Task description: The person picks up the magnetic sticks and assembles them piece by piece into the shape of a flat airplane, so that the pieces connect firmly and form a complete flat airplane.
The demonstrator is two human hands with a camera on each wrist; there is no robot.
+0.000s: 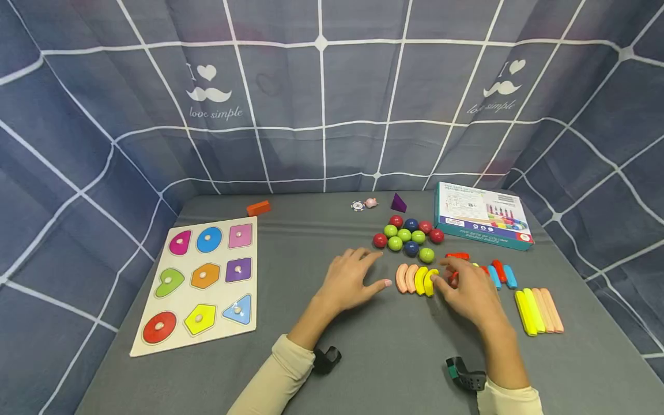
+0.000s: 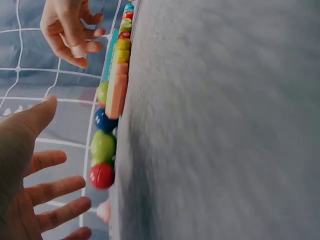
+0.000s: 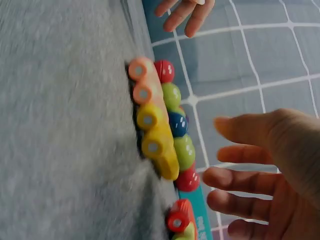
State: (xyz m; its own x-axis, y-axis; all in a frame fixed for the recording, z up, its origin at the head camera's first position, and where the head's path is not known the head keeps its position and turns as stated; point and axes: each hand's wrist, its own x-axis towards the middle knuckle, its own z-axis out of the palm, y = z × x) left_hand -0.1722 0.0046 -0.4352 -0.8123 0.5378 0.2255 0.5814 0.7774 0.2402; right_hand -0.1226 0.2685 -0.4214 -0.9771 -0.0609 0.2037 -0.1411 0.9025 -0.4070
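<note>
My left hand (image 1: pixel 349 278) hovers over the grey table with fingers spread, left of a row of short curved pieces. That row has two peach curved pieces (image 1: pixel 402 278) and two yellow curved pieces (image 1: pixel 421 280), side by side. At its right end is my right hand (image 1: pixel 471 295), thumb tip overlapping the last yellow piece in the head view. In the right wrist view the fingers (image 3: pixel 240 180) are apart with nothing between them. Red pieces (image 1: pixel 499 271) and blue pieces (image 1: pixel 510 277) lie behind the right hand, partly hidden by it.
Red, green and dark blue balls (image 1: pixel 403 234) cluster behind the row. Yellow and peach sticks (image 1: pixel 544 311) lie at right, before a box (image 1: pixel 482 216). A shape puzzle board (image 1: pixel 176 248) covers the left. An orange block (image 1: pixel 258 208) and purple piece (image 1: pixel 398 203) sit at the back.
</note>
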